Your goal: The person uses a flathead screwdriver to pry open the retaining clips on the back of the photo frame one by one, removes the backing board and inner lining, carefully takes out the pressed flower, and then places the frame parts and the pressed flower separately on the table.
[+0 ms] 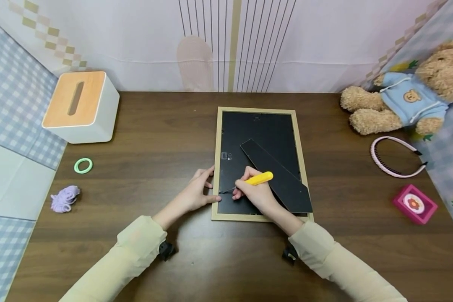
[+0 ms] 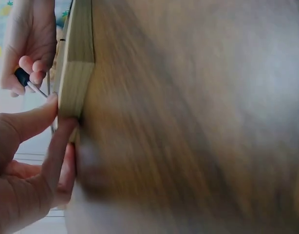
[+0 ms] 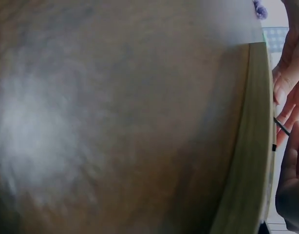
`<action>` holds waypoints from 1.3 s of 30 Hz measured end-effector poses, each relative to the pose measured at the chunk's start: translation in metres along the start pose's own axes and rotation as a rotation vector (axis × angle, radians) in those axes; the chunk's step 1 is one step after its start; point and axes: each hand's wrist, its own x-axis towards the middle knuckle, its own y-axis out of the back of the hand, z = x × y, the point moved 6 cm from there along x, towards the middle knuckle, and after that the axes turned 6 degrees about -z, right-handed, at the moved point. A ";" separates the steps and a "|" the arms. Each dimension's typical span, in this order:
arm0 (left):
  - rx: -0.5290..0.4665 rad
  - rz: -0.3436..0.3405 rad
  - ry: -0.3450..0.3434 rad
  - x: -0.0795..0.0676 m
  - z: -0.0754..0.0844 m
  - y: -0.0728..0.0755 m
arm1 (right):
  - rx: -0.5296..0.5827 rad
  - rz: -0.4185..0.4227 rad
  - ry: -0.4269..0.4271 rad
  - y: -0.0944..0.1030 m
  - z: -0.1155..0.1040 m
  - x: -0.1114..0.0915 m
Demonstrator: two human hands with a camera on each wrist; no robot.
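Note:
A picture frame (image 1: 237,217) with a light wood rim lies face down on the table. Its black backing board (image 1: 269,130) is in place, with a black easel stand (image 1: 283,178) slanting across it to the lower right. My right hand (image 1: 257,195) grips a screwdriver (image 1: 260,178) by its yellow handle. The metal shaft points left, its tip at the backing's left edge beside the rim. There my left hand (image 1: 192,195) pinches the frame's left side, thumb on top, as the left wrist view shows, with the index finger (image 2: 57,146) against the rim's outer side.
At the left stand a white tissue box (image 1: 94,121) with a wooden lid, a green ring (image 1: 77,167) and purple yarn (image 1: 65,199). On the right are a teddy bear (image 1: 411,100), a pink headband (image 1: 379,161) and a magenta box (image 1: 423,217). A patterned curtain (image 1: 143,50) hangs behind.

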 end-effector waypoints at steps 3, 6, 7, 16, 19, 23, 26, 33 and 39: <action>-0.018 -0.026 0.000 0.002 -0.002 0.000 | 0.025 -0.009 0.018 0.000 0.001 0.002; -0.032 -0.033 0.017 0.003 -0.005 -0.001 | 0.061 -0.016 0.038 -0.001 0.002 0.005; -0.041 -0.033 0.028 0.003 -0.005 -0.001 | 0.077 -0.022 0.043 -0.001 0.003 0.006; -0.077 -0.029 0.085 0.006 -0.007 -0.001 | 0.183 -0.052 0.099 -0.004 0.009 0.010; -0.084 -0.030 0.094 0.006 -0.006 -0.001 | 0.193 -0.049 0.104 -0.004 0.008 0.011; -0.093 -0.026 0.108 0.006 -0.005 0.000 | 0.173 -0.027 0.085 -0.007 0.006 0.010; -0.088 -0.023 0.112 0.006 -0.005 0.000 | 0.129 -0.006 0.070 -0.009 0.003 0.009; -0.069 -0.026 0.112 0.007 -0.004 0.001 | 0.026 0.042 0.076 -0.016 -0.007 0.005; -0.084 -0.033 0.115 0.008 -0.004 0.002 | -0.102 0.100 0.143 -0.025 -0.023 0.001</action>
